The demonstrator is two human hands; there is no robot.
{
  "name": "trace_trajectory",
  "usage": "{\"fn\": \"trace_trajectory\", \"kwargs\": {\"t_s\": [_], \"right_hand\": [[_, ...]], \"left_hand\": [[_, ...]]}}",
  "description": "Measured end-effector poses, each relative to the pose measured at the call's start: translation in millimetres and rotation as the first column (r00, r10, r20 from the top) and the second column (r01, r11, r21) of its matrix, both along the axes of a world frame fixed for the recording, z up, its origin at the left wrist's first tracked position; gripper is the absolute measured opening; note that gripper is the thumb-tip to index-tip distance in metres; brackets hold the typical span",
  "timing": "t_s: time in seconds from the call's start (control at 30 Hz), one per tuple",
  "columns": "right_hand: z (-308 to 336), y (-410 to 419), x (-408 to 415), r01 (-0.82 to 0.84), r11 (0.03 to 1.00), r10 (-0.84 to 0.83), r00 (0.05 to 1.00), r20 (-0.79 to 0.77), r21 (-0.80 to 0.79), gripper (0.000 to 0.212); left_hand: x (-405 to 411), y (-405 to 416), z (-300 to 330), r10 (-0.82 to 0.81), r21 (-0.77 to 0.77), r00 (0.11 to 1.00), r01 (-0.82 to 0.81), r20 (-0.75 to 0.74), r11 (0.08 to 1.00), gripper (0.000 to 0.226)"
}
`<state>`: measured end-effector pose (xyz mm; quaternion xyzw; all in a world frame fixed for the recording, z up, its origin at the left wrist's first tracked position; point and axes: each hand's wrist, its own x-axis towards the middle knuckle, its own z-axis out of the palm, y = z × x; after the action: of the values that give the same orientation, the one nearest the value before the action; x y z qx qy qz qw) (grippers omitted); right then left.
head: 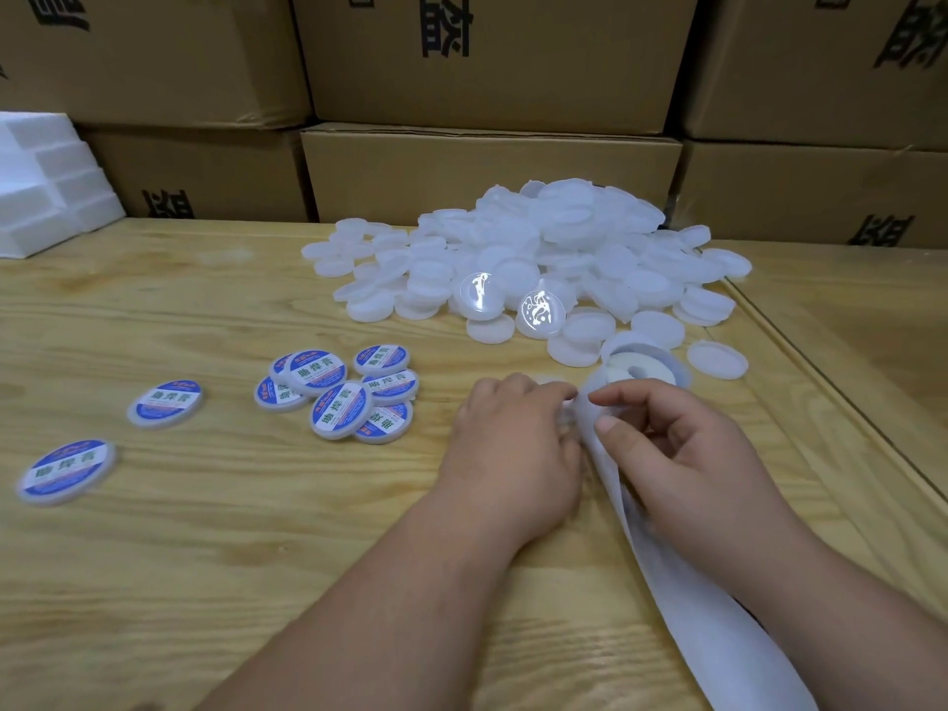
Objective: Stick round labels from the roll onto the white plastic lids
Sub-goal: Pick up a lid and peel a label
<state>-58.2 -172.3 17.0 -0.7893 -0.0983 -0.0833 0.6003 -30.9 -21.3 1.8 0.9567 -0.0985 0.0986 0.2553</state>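
Cardboard boxes (487, 59) walled off a wooden bench (205, 556). Both hands were at the liner (682, 582) trailing from the roll (641, 369): right hand (682, 454) pinched its edge, left hand (513, 454) curled beside it, grip hidden. Blank lids (538, 248) were heaped behind, labelled lids (338, 392) lay left. Risk: a label creasing or sticking to itself if peeled fast

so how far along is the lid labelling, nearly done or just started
Early on, it looks. Done: a few labelled lids lie on the table's left side. In hand: the left hand and right hand pinch the backing strip by the label roll. Left: a big heap of plain lids.
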Motion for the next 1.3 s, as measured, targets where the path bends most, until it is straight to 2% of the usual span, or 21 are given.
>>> {"fn": "trace_trajectory", "kwargs": {"t_s": [0.17, 0.23, 0.33, 0.5, 0.63, 0.73, 0.8, 0.9, 1.03, 1.17, 1.3], "right_hand": [[0, 0, -3, 0.072, 0.991, -0.073, 0.997, -0.006, -0.110, 0.010], [2, 0, -4, 0.099, 0.988, -0.102, 0.995, -0.013, -0.118, 0.005], [3, -2, -4, 0.111, 0.989, -0.115, 0.993, -0.036, -0.097, 0.016], [0, -5, 2, 0.095, 0.993, -0.098, 0.994, -0.042, -0.072, 0.024], [-2, -8, 6, 0.029, 0.999, -0.033, 0.993, -0.112, -0.045, 0.027], [-2, -10, 5, -0.027, 0.995, 0.017, 0.994, -0.109, -0.093, 0.035], [-1, -11, 4, -0.040, 0.994, 0.032, 0.996, -0.085, -0.101, 0.037], [-1, -11, 5, -0.033, 0.997, 0.026, 0.995, -0.096, -0.077, 0.039], [3, -6, 1, -0.059, 0.997, 0.055, 0.995, -0.082, -0.056, 0.031], [3, -4, -1, -0.047, 0.999, 0.044, 0.995, -0.090, -0.027, 0.025], [4, -5, -2, -0.017, 1.000, 0.017, 0.996, -0.089, 0.001, 0.033]], "left_hand": [[3, 2, -4, 0.127, -0.061, 0.992, -0.128, -0.010, 0.990, 0.021], [3, 1, -5, 0.143, -0.055, 0.990, -0.144, -0.019, 0.988, 0.018], [4, 1, -4, 0.127, -0.078, 0.992, -0.127, -0.015, 0.989, 0.017], [3, 3, 5, 0.098, -0.414, 0.989, -0.043, 0.113, 0.909, 0.027], [0, 4, 7, 0.062, -0.564, 0.997, -0.026, 0.045, 0.826, 0.025], [-1, 2, 8, 0.022, -0.656, 1.000, -0.030, -0.020, 0.755, 0.018], [0, 3, 7, -0.002, -0.657, 0.999, -0.024, -0.038, 0.754, 0.023], [0, 4, 6, -0.054, -0.601, 0.998, 0.022, -0.035, 0.799, 0.031], [-2, 6, 5, -0.139, -0.530, 0.990, 0.114, -0.009, 0.840, 0.049], [-3, 4, 6, -0.149, -0.510, 0.989, 0.115, -0.026, 0.852, 0.047], [-2, 3, 6, -0.136, -0.485, 0.990, 0.107, -0.024, 0.868, 0.036]]}}
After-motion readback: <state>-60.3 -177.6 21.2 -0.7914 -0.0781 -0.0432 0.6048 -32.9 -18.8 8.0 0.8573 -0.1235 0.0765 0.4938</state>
